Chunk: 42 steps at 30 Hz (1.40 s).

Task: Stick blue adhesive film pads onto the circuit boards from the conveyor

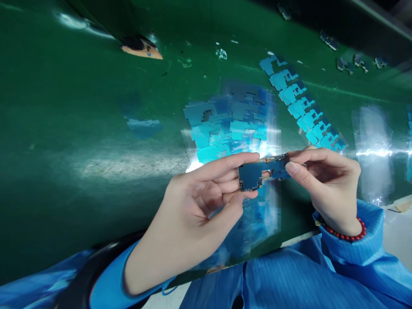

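A small circuit board (251, 176) with a blue film on its face is held up over the green bench. My left hand (209, 197) supports its left end, the fingers behind and below it and the thumb along the lower side. My right hand (325, 176) pinches the right end between thumb and forefinger. Just beyond the hands lie overlapping blue film pieces (209, 133) on clear sheets, cut in board-like shapes. Part of this pile is hidden under the hands and the board.
A slanting row of blue film cutouts (296, 98) lies to the right. Several small circuit boards (328, 40) are scattered at the far right. Clear plastic sheets (373, 141) rest by the right side. A dark object with a tan end (141, 50) stands at the back left.
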{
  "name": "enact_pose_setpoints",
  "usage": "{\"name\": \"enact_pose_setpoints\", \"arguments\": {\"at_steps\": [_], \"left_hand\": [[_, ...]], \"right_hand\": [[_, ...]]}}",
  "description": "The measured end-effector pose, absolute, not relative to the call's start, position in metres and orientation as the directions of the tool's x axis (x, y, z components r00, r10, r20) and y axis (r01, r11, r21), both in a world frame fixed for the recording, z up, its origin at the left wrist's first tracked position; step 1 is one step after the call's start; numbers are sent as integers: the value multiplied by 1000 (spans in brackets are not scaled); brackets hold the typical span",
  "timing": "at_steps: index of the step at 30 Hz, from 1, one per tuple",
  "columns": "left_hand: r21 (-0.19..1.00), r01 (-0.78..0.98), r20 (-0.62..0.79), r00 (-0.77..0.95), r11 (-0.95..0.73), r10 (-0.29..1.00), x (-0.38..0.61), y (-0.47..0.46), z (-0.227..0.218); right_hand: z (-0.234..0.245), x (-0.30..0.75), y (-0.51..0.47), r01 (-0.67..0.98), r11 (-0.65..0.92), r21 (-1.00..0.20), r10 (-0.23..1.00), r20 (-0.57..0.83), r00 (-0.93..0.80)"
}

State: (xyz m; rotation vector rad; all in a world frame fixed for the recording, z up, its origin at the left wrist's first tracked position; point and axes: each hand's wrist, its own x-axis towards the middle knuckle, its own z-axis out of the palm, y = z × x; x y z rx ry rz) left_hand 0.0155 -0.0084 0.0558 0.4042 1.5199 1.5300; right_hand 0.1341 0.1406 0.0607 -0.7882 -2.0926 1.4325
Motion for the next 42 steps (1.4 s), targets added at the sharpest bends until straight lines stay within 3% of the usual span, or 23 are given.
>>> {"name": "enact_pose_setpoints", "arguments": {"at_steps": [35,42], "left_hand": [[922,-359,-338,-568,144,750,18,-7,54],[916,-345,-377,-564,206,734,16,-9,53]], "right_hand": [[60,133,140,155,291,-944,683,91,-725],[60,133,140,164,282,-945,692,81,-718]]}}
